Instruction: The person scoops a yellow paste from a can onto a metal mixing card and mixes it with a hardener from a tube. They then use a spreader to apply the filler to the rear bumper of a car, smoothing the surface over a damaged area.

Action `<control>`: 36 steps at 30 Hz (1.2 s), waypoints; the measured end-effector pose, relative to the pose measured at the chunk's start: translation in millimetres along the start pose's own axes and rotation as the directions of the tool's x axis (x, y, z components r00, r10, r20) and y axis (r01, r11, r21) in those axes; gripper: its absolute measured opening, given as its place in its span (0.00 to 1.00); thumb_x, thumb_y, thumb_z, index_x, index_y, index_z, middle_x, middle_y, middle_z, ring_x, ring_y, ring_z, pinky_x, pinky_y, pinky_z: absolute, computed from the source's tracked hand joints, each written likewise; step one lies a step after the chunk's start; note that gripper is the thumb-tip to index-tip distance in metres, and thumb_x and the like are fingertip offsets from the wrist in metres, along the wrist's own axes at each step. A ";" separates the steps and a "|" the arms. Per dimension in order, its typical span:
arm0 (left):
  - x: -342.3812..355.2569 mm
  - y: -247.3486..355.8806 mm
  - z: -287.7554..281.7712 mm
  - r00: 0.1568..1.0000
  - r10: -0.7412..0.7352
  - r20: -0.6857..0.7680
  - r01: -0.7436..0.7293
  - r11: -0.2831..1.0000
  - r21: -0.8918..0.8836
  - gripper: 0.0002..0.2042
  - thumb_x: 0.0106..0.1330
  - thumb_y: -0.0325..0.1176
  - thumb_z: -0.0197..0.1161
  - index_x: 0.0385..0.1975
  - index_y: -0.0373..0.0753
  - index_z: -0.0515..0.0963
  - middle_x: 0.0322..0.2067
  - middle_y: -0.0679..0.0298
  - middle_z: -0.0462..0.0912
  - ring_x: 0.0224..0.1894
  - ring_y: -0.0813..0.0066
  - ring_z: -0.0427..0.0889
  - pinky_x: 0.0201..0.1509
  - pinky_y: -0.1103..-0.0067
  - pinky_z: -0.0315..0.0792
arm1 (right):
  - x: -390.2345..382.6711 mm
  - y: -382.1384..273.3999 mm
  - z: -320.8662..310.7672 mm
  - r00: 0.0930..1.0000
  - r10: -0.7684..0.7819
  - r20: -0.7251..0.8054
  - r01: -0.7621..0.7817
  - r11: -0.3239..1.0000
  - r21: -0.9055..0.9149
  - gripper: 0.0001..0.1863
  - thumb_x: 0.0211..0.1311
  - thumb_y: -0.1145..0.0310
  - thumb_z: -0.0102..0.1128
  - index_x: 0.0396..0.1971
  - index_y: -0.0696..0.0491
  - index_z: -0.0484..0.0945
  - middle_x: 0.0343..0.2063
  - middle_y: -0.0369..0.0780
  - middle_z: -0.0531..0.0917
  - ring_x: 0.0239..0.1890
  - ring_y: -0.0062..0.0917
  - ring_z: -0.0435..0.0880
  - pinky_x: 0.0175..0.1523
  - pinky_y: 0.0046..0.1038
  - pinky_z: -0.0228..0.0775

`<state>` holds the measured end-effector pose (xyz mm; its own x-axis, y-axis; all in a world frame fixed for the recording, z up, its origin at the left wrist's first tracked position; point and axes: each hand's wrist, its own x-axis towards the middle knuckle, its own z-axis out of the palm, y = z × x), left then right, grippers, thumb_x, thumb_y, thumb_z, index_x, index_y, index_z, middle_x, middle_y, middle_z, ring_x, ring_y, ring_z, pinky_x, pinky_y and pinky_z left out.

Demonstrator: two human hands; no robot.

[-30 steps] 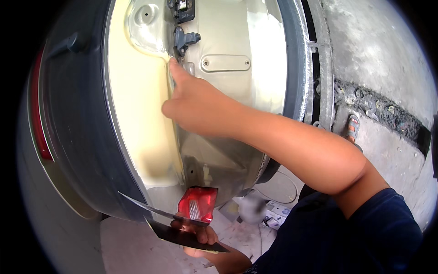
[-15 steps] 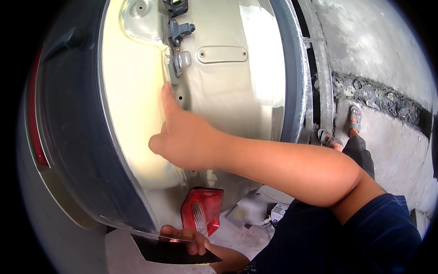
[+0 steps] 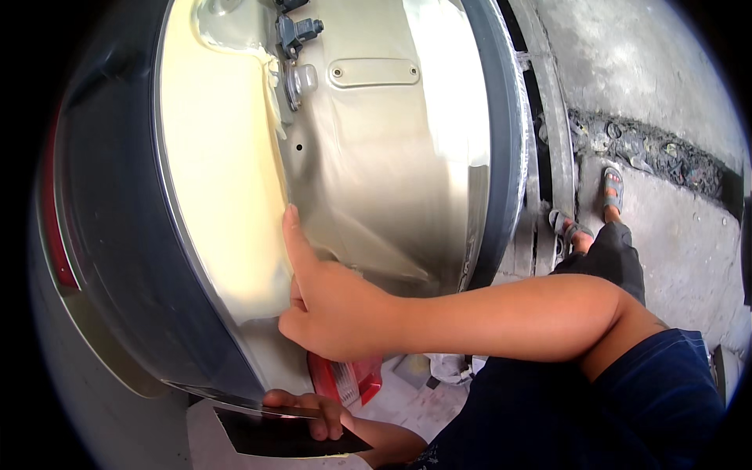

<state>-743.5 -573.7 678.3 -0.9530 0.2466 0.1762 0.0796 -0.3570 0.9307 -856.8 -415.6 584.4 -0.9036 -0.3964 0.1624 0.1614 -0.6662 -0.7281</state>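
My right hand [image 3: 345, 305] reaches across a car's rear body panel [image 3: 368, 157], its index finger stretched out and the thumb tucked lower. The fingertip touches the inner edge of a broad band of pale yellow filler [image 3: 223, 157]; no tool shows in this hand, and its curled fingers are partly hidden. Low down, my left hand [image 3: 313, 411] is closed on a thin black sheet [image 3: 274, 435] with a pale smear along its lower edge. A narrow shiny strip [image 3: 294, 410] lies under these fingers; whether it is a separate blade I cannot tell.
A red and clear tail lamp [image 3: 345, 377] is beside the panel, partly behind my right wrist. Dark bodywork [image 3: 117, 196] curves along the left. A small lamp [image 3: 301, 82] and a dark latch-like part [image 3: 298, 33] project from the panel. A person's sandalled feet [image 3: 611, 192] show at right.
My right hand has slid down along the filler's inner edge, toward the tail lamp, and now covers more of that lamp. My left hand still holds the black sheet.
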 end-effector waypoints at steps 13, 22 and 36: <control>2.9 -15.6 1.9 0.977 -0.180 0.112 0.187 0.980 -0.061 0.23 0.70 0.39 0.42 0.59 0.30 0.63 0.66 0.54 0.57 0.21 0.73 0.69 0.18 0.81 0.63 | -63.0 24.4 -37.3 0.994 0.046 0.099 -0.042 0.998 -0.042 0.37 0.62 0.66 0.53 0.66 0.61 0.46 0.26 0.43 0.79 0.26 0.26 0.77 0.36 0.27 0.70; -12.2 -75.9 43.9 0.895 -0.385 -0.225 0.349 0.919 -0.184 0.27 0.55 0.26 0.56 0.55 0.22 0.63 0.28 0.44 0.78 0.17 0.58 0.78 0.19 0.69 0.75 | -59.6 11.4 -77.9 0.952 -0.129 0.277 -0.103 0.719 0.687 0.34 0.68 0.52 0.47 0.65 0.59 0.56 0.46 0.35 0.68 0.43 0.15 0.66 0.46 0.23 0.64; -0.7 -99.3 67.6 0.876 -0.386 -0.290 0.354 0.922 -0.156 0.25 0.58 0.27 0.57 0.55 0.23 0.65 0.40 0.48 0.78 0.22 0.63 0.77 0.20 0.73 0.76 | -84.4 -17.5 -92.7 0.965 0.064 0.255 -0.196 0.821 0.536 0.22 0.67 0.60 0.54 0.56 0.57 0.70 0.41 0.37 0.79 0.42 0.16 0.75 0.50 0.22 0.68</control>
<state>-731.0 -477.6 607.4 -0.9502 0.0928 -0.2976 -0.3100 -0.3824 0.8704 -820.1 -311.9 521.7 -0.7601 -0.5863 0.2802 0.5225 -0.8078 -0.2729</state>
